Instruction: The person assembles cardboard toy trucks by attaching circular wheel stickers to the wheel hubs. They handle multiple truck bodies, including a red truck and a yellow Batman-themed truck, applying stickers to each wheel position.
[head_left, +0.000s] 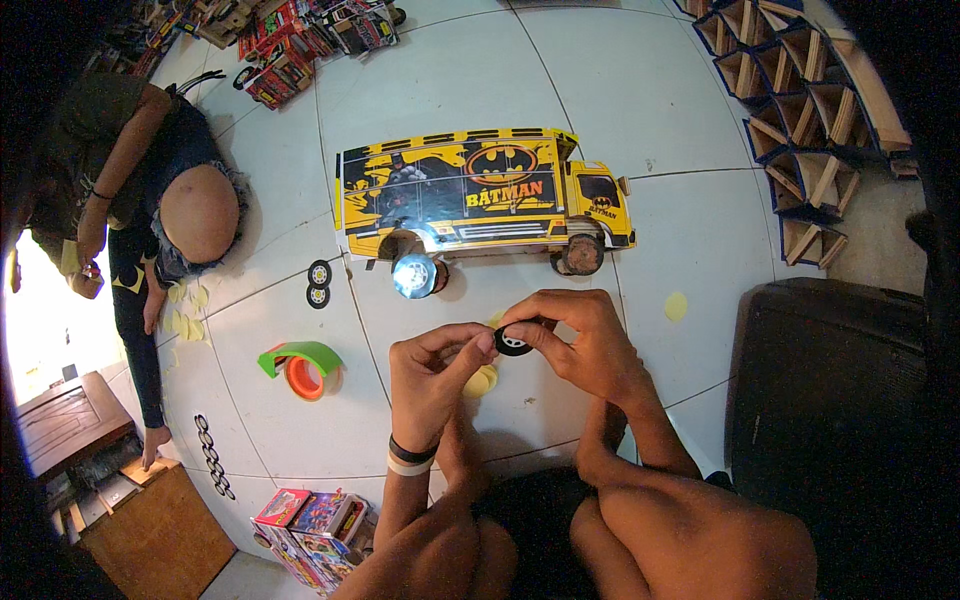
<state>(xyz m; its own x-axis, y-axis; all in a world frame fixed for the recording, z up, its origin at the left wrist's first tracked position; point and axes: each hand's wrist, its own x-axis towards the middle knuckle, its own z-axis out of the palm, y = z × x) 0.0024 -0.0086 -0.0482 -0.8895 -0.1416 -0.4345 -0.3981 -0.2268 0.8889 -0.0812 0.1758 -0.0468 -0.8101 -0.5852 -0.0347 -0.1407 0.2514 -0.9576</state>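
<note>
Both my hands meet over the floor around a small round wheel sticker (513, 341), black with a white-grey hub print. My left hand (440, 365) pinches at its left edge with thumb and forefinger. From the other side, my right hand (575, 340) grips it between thumb and fingers. Beyond them stands a yellow-and-black toy truck (470, 195), facing right. Its rear wheel (415, 276) carries a pale hub disc, while the front wheel (582, 255) shows bare brown. Round yellow paper pieces (481, 381) lie on the floor below my hands, partly hidden.
Left of my hands sit a green tape dispenser with an orange roll (305, 372), two wheel stickers (318, 285) and a row of more (212, 455). A boxed-shaped toy truck (315, 535) stands near my leg. Another person (130, 170) sits left; a black case (830, 390) stands right.
</note>
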